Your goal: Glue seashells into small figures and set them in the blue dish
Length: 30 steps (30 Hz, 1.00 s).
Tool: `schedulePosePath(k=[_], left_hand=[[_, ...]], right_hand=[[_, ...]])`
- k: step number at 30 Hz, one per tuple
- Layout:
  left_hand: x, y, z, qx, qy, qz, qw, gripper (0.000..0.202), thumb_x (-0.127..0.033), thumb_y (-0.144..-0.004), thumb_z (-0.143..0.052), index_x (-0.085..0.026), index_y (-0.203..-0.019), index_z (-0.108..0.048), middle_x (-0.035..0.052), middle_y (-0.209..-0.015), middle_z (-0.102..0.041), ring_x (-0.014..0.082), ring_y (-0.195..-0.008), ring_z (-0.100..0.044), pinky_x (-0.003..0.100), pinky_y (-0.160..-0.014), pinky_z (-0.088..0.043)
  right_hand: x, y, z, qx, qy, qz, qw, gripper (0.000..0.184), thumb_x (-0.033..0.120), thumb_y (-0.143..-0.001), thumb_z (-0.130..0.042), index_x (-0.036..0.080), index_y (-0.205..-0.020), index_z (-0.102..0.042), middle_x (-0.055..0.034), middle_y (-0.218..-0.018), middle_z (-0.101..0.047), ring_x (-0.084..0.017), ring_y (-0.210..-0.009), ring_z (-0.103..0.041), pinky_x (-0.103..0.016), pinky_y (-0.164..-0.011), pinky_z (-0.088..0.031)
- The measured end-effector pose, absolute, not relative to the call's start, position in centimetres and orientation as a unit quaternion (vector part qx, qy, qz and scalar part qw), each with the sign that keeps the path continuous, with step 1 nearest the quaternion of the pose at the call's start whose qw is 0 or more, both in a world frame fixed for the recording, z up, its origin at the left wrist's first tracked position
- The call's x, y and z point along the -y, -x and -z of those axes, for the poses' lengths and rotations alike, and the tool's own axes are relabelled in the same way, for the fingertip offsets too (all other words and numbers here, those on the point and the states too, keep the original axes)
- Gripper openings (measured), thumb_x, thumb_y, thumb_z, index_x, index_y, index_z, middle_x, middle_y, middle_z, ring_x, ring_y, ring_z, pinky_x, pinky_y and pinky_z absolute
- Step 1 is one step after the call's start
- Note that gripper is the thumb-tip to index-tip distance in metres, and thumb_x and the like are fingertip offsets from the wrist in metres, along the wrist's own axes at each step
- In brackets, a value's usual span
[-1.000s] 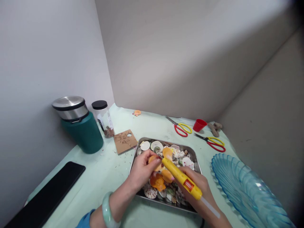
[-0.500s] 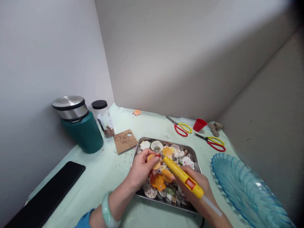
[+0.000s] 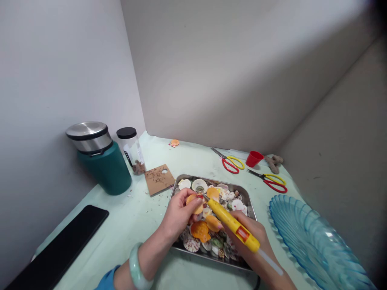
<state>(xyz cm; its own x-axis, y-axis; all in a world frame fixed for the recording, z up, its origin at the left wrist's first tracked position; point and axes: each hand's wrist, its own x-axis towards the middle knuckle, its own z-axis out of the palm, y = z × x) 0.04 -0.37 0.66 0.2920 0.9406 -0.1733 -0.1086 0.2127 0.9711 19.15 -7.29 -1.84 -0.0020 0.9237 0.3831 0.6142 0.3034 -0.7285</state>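
left hand (image 3: pixel 178 213) is coming in from the lower left with the wrist bent a little and a pale green bangle (image 3: pixel 136 268) sitting on the forearm. its thumb and fingers are pinching a small orange shell (image 3: pixel 195 203), holding it just above the near-left part of the metal tray (image 3: pixel 211 178). right hand (image 3: pixel 252 237) is wrapping tight around a yellow glue gun (image 3: pixel 232 225) and angling it up and to the left, so the nozzle is touching the shell or sitting right at its edge. a clear glue stick is poking out the back of the gun over the wrist. the tray is sitting mid desk (image 3: pixel 136 217), piled with mixed shells. a blue glass dish (image 3: pixel 314 241) is lying to the right, two pairs of scissors (image 3: pixel 231 163) and a red cup (image 3: pixel 254 158) are sitting behind the tray, and a green flask (image 3: pixel 101 161) is standing far left.
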Motion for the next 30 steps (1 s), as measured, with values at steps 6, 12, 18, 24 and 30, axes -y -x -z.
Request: schedulePosePath(k=[6,12,18,24,30], left_hand=[[0.32,0.12,-0.51,-0.447,-0.473,-0.42,0.633,0.028,-0.039,-0.076,-0.065,-0.018,-0.082,-0.048,-0.0056,-0.055,-0.054,0.0055,-0.038,-0.045,0.015,-0.037,-0.033],[0.21,0.1,-0.44,-0.441,-0.47,-0.45,0.618,0.027,-0.038,-0.077,-0.064,-0.018,-0.082,-0.048,-0.006,-0.058,-0.054,0.0053,-0.04,-0.046,0.016,-0.039,-0.037],[0.22,0.02,-0.67,-0.45,-0.46,-0.461,0.611,0.029,-0.04,-0.076,-0.065,-0.017,-0.082,-0.049,-0.0052,-0.067,-0.057,0.004,-0.04,-0.046,0.016,-0.039,-0.037],[0.39,0.01,-0.93,-0.454,-0.454,-0.459,0.614,0.029,-0.039,-0.074,-0.066,-0.017,-0.081,-0.048,-0.0058,-0.065,-0.056,0.0044,-0.04,-0.046,0.016,-0.038,-0.038],[0.4,0.03,-0.9,-0.45,-0.457,-0.463,0.613,0.029,-0.039,-0.074,-0.066,-0.018,-0.081,-0.048,-0.0056,-0.063,-0.056,0.005,-0.04,-0.047,0.016,-0.038,-0.038]], right_hand=[[7.3,-19.21,1.91,0.691,0.56,-0.165,0.427,0.016,0.034,-0.085,-0.053,0.02,-0.084,-0.061,-0.0006,-0.067,-0.064,-0.015,-0.053,-0.058,-0.024,-0.051,-0.044],[7.32,-19.28,1.76,0.696,0.56,-0.152,0.423,0.015,0.031,-0.085,-0.052,0.02,-0.085,-0.061,-0.0019,-0.069,-0.066,-0.016,-0.055,-0.06,-0.025,-0.051,-0.044],[7.38,-19.34,1.66,0.718,0.528,-0.162,0.424,0.014,0.03,-0.085,-0.051,0.021,-0.087,-0.061,-0.0026,-0.077,-0.067,-0.015,-0.061,-0.062,-0.025,-0.055,-0.044],[7.44,-19.3,1.64,0.706,0.538,-0.164,0.431,0.01,0.028,-0.083,-0.054,0.021,-0.088,-0.061,-0.0005,-0.073,-0.065,-0.015,-0.058,-0.059,-0.024,-0.056,-0.043],[7.46,-19.09,1.64,0.697,0.545,-0.17,0.434,0.012,0.029,-0.083,-0.052,0.021,-0.086,-0.061,0.0001,-0.072,-0.065,-0.015,-0.058,-0.06,-0.025,-0.057,-0.042]])
